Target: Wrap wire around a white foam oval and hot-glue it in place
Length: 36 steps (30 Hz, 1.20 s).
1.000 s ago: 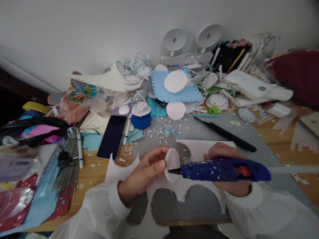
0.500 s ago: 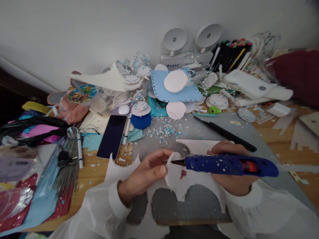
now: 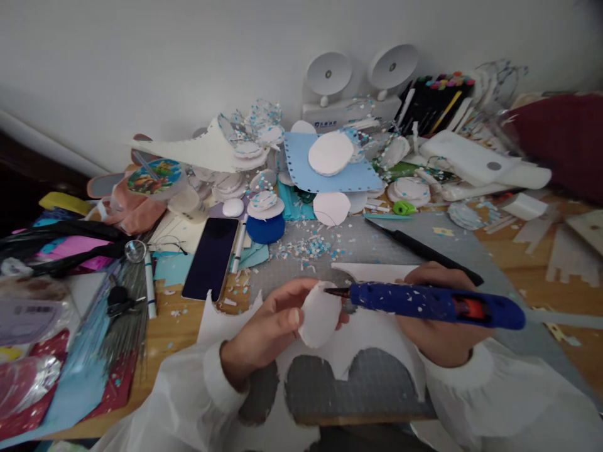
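Observation:
My left hand (image 3: 276, 323) pinches a white foam disc (image 3: 321, 319) by its edge, its face tilted up toward me. In my right hand (image 3: 440, 314) is a blue hot glue gun (image 3: 405, 300), its dark nozzle pointing left at the disc's upper edge. A clear glue stick (image 3: 568, 319) runs out of the gun's rear end. Below both hands lies a white foam sheet (image 3: 325, 358) with round cut-outs, on the grey cutting mat (image 3: 391, 389). The trigger fingers of my right hand are partly hidden by the gun.
Beyond the hands are a black craft knife (image 3: 426, 254), a phone (image 3: 210, 257), and a blue round lid (image 3: 265, 229) bearing small white discs. Blue and white bits (image 3: 311, 247) are scattered on the mat. A blue sheet (image 3: 301, 172) and a two-headed lamp (image 3: 351, 113) stand farther back.
The disc has turned so that more of its face shows toward me. The glue gun has risen slightly, its nozzle still by the disc's upper edge.

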### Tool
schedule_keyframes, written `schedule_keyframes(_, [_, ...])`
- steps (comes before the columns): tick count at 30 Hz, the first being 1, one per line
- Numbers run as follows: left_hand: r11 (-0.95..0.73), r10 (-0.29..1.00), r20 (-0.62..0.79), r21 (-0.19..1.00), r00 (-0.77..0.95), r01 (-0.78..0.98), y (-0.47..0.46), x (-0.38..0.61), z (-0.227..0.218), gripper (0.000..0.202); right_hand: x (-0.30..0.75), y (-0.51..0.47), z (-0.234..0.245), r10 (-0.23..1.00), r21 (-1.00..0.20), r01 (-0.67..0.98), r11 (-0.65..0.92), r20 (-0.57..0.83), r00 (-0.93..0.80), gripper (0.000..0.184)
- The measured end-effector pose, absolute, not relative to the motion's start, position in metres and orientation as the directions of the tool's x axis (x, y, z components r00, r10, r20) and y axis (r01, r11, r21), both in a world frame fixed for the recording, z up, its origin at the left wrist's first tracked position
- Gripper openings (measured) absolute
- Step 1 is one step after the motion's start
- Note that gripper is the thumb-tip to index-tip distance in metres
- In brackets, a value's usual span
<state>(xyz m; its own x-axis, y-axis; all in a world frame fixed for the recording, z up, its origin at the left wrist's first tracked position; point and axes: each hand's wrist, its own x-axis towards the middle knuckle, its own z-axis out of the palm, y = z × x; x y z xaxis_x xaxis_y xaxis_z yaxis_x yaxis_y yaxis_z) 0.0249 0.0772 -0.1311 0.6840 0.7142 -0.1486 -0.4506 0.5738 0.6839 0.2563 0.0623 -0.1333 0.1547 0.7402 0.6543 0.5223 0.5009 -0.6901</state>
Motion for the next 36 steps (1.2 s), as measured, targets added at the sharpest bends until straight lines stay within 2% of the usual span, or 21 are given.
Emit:
schedule_keyframes(7, [0.563,0.733,-0.113,0.655,0.671,-0.504,0.0770,0.0253,-0.1340,0.050,0.2568,0.0648,-0.1354,0.712,-0.672,0.553,0.493,0.677,0.187,0.025])
schedule_keyframes(17, [0.541,0.753,-0.102,0.658,0.650,-0.523,0.0766,0.0243,-0.1331,0.050,0.2581,0.0655,-0.1387,0.686,-0.661,0.531,0.530,0.702,0.190,0.031])
schedule_keyframes(25, [0.543,0.757,-0.127,0.668,0.641,-0.509,0.0761,0.0239,-0.1297,0.062,0.2578,0.0638,-0.1367,0.708,-0.660,0.557,0.504,0.685,0.172,0.029])
schedule_keyframes(29, [0.546,0.757,-0.120,0.657,0.642,-0.520,0.0769,0.0231,-0.1293,0.063,0.2578,0.0640,-0.1375,0.713,-0.681,0.530,0.506,0.676,0.187,0.030])
schedule_keyframes(36, [0.539,0.765,-0.107,0.645,0.635,-0.541,0.0796,0.0239,-0.1290,0.062,0.2595,0.0629,-0.1411,0.706,-0.660,0.576,0.481,0.681,0.191,0.030])
